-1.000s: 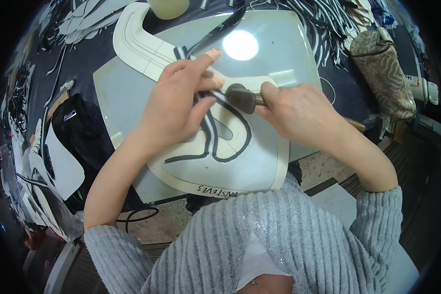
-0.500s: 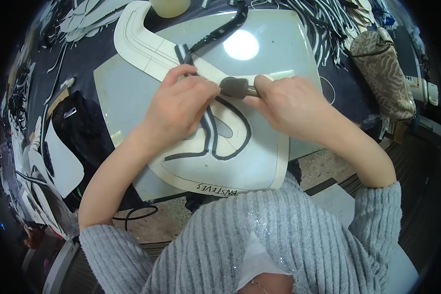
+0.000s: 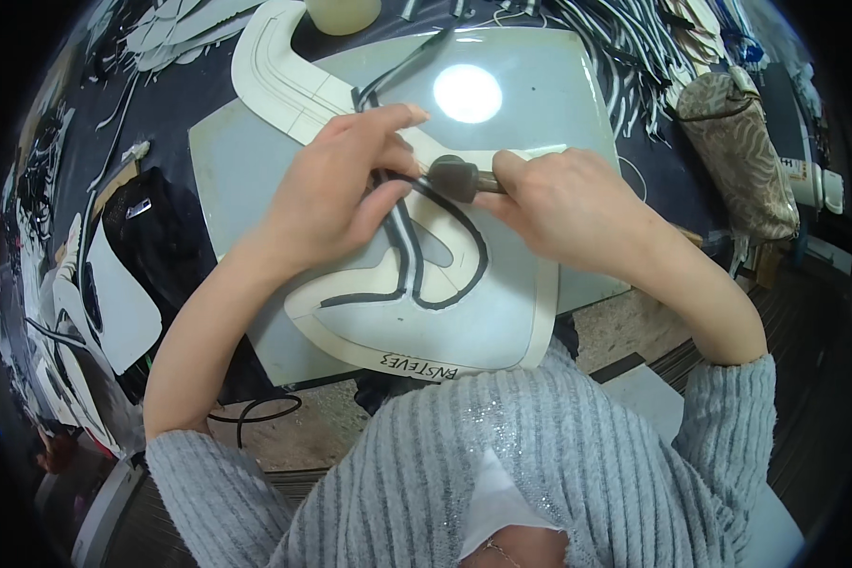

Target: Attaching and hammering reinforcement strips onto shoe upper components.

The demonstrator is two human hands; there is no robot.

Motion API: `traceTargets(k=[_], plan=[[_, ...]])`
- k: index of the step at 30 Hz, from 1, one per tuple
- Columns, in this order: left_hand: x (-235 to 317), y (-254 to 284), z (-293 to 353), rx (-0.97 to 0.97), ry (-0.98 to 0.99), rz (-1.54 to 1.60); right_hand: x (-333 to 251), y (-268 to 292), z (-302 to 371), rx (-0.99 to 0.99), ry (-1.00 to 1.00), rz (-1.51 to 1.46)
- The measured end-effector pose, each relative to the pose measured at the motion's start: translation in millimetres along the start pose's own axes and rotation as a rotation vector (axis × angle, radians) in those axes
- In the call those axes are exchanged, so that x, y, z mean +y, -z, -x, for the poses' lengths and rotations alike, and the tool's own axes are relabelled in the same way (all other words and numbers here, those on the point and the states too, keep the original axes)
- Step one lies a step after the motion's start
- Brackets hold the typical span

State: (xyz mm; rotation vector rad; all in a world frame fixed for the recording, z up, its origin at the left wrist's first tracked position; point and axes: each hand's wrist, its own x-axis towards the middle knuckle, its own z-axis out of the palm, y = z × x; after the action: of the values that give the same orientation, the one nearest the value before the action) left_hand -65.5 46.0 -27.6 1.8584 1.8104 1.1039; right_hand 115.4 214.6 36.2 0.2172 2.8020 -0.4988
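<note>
My right hand point(image 3: 573, 199) is closed around the short handle of a hammer point(image 3: 454, 178), whose dark, rounded head hovers over or rests on the work; I cannot tell which. Just left of the head, my left hand point(image 3: 336, 185) has its fingers apart, the thumb low and the index finger stretched out, over a dark strip point(image 3: 403, 241). That strip runs along a cream, curved template-like piece point(image 3: 459, 275), bending into a loop at the right and a tail at the left. Its loose far end point(image 3: 412, 62) rises beyond my left hand. My fingers hide part of the strip.
Beneath the piece lies a pale grey board point(image 3: 549, 95) with a bright light reflection. A patterned pouch point(image 3: 736, 156) sits at the right, near bundles of strips point(image 3: 606, 57). At the far edge stands a yellowish container point(image 3: 344, 13). Black cloth point(image 3: 161, 222) and white cut pieces point(image 3: 123, 303) lie left.
My left hand has opened from a pinch at the strip, its index finger now extended. The strip's loose far end has shifted and looks thinner. The right hand and hammer have barely moved.
</note>
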Motion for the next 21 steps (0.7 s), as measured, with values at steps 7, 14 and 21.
traceTargets(k=[7, 14, 21], plan=[[-6, -3, 6, 0.047, -0.117, -0.088, 2, 5, -6, 0.041, -0.002, 0.001], [-8, -11, 12, 0.157, -0.103, -0.027, -4, 7, -8, 0.023, 0.032, 0.017], [2, -3, 1, 0.166, 0.002, -0.038, 1, 3, -12, -0.068, 0.017, -0.039]])
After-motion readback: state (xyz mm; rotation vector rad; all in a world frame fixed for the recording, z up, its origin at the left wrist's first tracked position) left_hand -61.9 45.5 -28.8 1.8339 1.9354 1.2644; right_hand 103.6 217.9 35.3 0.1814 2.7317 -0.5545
